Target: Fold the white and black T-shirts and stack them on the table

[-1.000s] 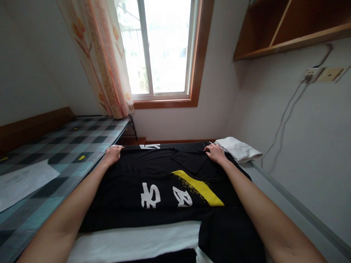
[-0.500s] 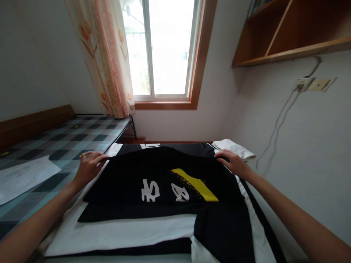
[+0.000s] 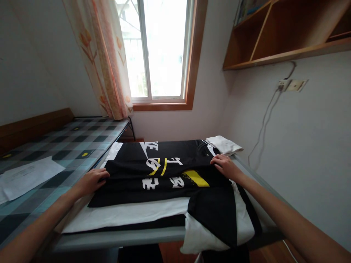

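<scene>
A black shirt point(image 3: 123, 186) with white lettering and a yellow stripe lies spread over white and black garments on a table point(image 3: 123, 237). Its left edge is pinched by my left hand point(image 3: 94, 179), fingers closed on the cloth. On the right, near the collar, my right hand point(image 3: 226, 166) has its fingers bent over the black fabric. A black and white sleeve point(image 3: 214, 219) hangs over the near edge. Folded white cloth point(image 3: 224, 144) rests at the far right corner.
To the left is a bed with a checkered mattress point(image 3: 90, 137) and a paper sheet point(image 3: 30, 177) on it. A curtained window point(image 3: 164, 51) is ahead. Wooden shelves point(image 3: 246, 44) and a socket point(image 3: 283, 84) with a hanging cord are on the right wall.
The raised black shirt has come down and lies flatter, showing more of its print. Both hands are lower against the cloth. The view has shifted, showing the table's near edge and floor.
</scene>
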`<state>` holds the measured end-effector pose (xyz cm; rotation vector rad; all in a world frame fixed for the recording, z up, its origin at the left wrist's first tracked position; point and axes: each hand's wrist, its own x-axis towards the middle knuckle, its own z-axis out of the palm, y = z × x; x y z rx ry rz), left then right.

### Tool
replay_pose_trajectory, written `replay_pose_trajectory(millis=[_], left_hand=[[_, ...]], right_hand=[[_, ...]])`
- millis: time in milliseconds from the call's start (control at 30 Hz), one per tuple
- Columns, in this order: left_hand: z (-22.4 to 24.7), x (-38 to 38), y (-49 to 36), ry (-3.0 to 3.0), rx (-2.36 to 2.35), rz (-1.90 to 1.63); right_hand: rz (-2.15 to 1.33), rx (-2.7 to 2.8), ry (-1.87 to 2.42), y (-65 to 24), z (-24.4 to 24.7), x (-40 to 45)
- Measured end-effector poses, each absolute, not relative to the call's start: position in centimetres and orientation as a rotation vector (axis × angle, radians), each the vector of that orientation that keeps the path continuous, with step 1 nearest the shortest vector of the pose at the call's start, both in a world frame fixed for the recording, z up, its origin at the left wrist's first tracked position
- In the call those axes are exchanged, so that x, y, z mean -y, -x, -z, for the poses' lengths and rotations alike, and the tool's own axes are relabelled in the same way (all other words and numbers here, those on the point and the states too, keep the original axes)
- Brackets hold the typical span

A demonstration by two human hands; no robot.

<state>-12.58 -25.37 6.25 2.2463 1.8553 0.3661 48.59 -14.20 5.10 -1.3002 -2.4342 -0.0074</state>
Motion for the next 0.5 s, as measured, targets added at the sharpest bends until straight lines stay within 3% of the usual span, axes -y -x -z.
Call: replay_pose_trajectory(millis=[100, 333, 500], left_hand=[[-6.6, 25.4, 12.7, -2.054, -1.846, -0.402], [-5.9, 20.9, 14.3, -1.575, -2.058, -0.839], [-6.2, 18.9, 13.3, -1.299, -2.039, -0.851]], right_hand=[[-0.181, 2.406, 1.395, -48.6, -4.4, 14.5], [-0.421, 1.817, 1.808, -48.0, -2.8, 11.5], [-0.556, 1.782, 1.648, -46.5, -2.5, 9.5]])
